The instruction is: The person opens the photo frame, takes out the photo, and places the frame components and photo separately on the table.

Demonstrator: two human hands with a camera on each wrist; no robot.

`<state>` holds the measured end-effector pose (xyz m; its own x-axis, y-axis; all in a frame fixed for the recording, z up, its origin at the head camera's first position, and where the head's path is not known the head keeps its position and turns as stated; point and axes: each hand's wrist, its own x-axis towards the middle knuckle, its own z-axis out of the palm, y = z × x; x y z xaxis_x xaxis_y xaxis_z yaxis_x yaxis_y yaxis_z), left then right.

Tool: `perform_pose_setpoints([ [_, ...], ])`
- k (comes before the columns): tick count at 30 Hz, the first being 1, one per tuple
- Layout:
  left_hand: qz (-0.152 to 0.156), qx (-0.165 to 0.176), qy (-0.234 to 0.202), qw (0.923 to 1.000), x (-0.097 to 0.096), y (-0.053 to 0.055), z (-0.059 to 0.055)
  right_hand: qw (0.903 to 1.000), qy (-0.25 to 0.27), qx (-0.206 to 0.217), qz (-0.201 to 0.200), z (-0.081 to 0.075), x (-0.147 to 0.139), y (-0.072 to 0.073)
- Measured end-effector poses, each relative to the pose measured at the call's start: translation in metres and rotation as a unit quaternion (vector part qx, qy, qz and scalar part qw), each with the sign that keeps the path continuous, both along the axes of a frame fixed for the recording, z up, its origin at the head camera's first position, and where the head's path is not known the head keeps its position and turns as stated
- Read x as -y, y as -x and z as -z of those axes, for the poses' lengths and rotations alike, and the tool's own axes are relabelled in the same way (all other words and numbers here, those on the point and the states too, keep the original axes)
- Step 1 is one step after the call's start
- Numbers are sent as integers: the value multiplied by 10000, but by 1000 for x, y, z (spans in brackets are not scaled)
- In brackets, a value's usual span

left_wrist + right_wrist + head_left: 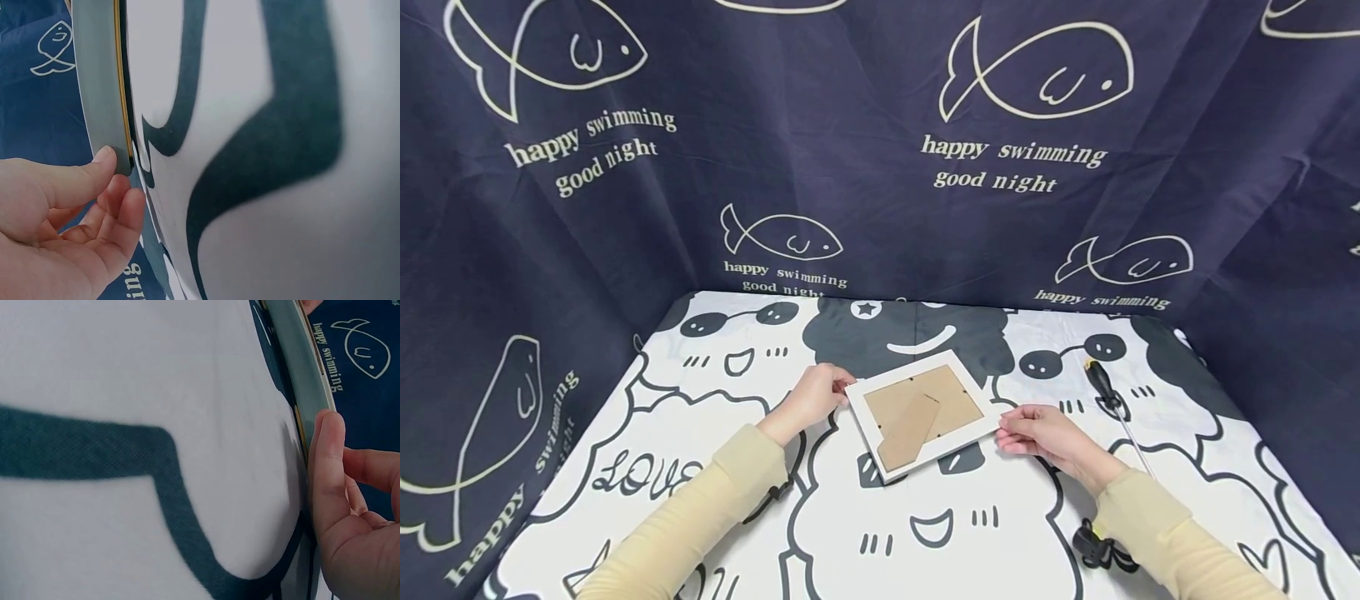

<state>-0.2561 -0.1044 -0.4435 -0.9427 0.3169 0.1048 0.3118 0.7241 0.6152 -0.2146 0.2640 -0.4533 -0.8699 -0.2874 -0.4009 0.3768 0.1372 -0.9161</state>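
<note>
A white picture frame [957,408] lies back side up over the middle of the cloth, turned at a slant. Its brown backing board carries a folded-flat easel stand [908,429] and small dark tabs along the edges. At the frame's left corner my left hand [815,396] pinches the rim; in the left wrist view the thumb presses the pale edge [100,81] and the other fingers curl below. My right hand [1045,433] grips the opposite corner between thumb and fingers, and the right wrist view has its fingertips [330,425] against the frame's side. The picture side faces down, hidden.
To the right lies a screwdriver [1101,382] with a black and yellow handle and a long shaft. A bundle of black cable [1099,546] sits beside the right forearm. The sheep-print cloth [925,567] covers the table; dark fish-print curtains [880,150] stand behind and at both sides.
</note>
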Motion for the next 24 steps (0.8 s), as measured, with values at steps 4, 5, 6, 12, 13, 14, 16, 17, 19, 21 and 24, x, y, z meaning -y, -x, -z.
perform_pose_setpoints([
  [4,2,105,-3,9999,0,2,2,10000,-6,-13,-13,1,0,0],
  [5,8,129,-2,9999,0,3,2,10000,-2,-15,-16,1,0,0],
  [6,11,141,-11,9999,0,3,2,10000,0,-13,-8,1,1,0],
  [12,54,92,-29,9999,0,5,4,10000,-6,-18,38,1,1,0],
  [13,64,115,-13,9999,0,6,4,10000,-14,-24,42,2,1,0],
  [14,71,132,7,9999,1,6,4,10000,-18,-24,49,2,1,0],
  [16,93,214,98,9997,1,6,3,10000,-18,-21,46,3,0,1],
  [17,109,252,143,9995,1,6,2,10000,-14,-26,42,3,0,1],
  [19,126,375,220,9990,1,7,0,10000,-3,-34,23,3,-1,1],
  [21,168,536,260,9981,1,7,0,9999,-46,-104,-86,2,-2,1],
  [24,229,751,181,9968,1,8,-2,9989,-279,-307,-210,-1,-5,4],
])
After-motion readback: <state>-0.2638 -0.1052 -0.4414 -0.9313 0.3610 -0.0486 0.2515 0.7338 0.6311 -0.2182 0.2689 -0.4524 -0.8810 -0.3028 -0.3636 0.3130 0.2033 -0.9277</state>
